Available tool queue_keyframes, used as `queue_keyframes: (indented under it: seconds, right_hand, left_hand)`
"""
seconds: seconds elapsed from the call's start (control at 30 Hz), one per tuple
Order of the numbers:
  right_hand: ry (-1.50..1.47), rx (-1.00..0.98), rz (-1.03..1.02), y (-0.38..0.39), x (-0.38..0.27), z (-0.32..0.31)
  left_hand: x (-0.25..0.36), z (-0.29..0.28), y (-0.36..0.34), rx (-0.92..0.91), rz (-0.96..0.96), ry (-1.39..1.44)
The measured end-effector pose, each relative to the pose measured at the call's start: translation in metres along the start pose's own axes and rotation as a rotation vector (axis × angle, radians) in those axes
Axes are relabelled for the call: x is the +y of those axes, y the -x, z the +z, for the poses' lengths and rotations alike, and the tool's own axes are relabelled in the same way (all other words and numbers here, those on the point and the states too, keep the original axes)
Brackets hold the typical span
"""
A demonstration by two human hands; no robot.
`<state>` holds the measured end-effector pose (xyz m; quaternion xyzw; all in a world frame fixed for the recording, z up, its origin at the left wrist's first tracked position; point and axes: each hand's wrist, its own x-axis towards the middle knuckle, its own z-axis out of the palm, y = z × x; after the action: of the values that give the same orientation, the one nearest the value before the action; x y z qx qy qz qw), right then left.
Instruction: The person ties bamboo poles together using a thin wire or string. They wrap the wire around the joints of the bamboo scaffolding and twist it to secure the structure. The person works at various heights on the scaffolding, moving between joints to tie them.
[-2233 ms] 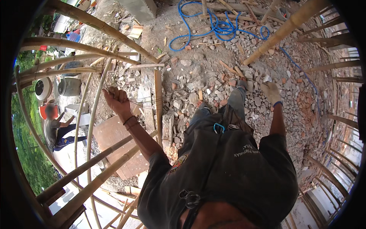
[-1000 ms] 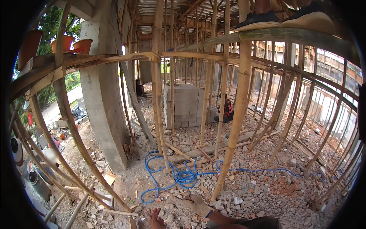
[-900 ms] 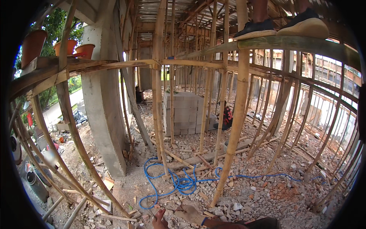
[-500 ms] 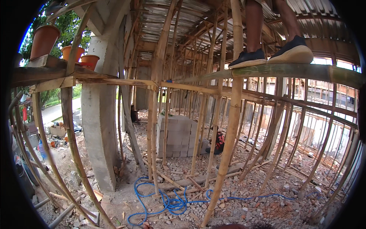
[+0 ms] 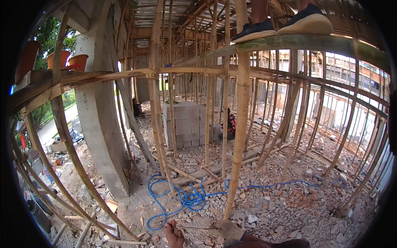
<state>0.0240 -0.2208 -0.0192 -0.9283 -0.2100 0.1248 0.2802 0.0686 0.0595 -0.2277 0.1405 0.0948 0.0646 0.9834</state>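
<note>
At the bottom edge my left hand [image 5: 175, 234], bare, is curled with its fingertips closed on a thin dark wire [image 5: 197, 227]. To its right my right hand [image 5: 226, 228], in a pale knitted glove with a blue cuff, grips the same wire, which runs between the two hands; its fingers are partly hidden. A bamboo pole [image 5: 235, 173] rises just behind my right hand, and a coiled blue hose [image 5: 194, 201] lies on the rubble beyond my left hand.
Bamboo poles surround a concrete column [image 5: 99, 132] and stacked pale blocks [image 5: 183, 124]. Overhead, someone's shoes [image 5: 304, 22] stand on a bamboo beam [image 5: 343, 45]. A person [image 5: 227, 128] crouches behind the blocks. Orange pots [image 5: 77, 63] sit on the left beam. Rubble [image 5: 297, 206] covers the ground.
The view has swung up from the ground to the scaffold, then dipped slightly. My hands, nearly out of view half a second ago, show again, having come closer together than at the start.
</note>
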Motion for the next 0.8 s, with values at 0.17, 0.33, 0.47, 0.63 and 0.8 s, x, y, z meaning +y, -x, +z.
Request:
queue_keyframes:
  seconds: [0.17,0.33,0.47,0.63,0.8]
  right_hand:
    - [0.298,0.426,-0.081,0.025,0.041,-0.016]
    - [0.330,0.907,0.017,0.074,0.044,-0.081]
    - [0.508,1.156,0.075,0.116,0.039,-0.129]
    - [0.196,1.522,0.238,0.147,0.016,-0.138]
    - [-0.012,1.672,0.272,0.146,0.024,-0.174]
  left_hand:
    - [-0.004,0.082,0.030,0.099,-0.181,-0.121]
    - [-0.013,0.124,0.012,-0.081,-0.276,-0.035]
    - [-0.027,0.178,0.009,-0.267,-0.364,0.003]
    - [-0.072,0.176,0.015,-0.246,-0.545,0.018]
    - [-0.052,0.135,0.034,-0.202,-0.538,-0.166]
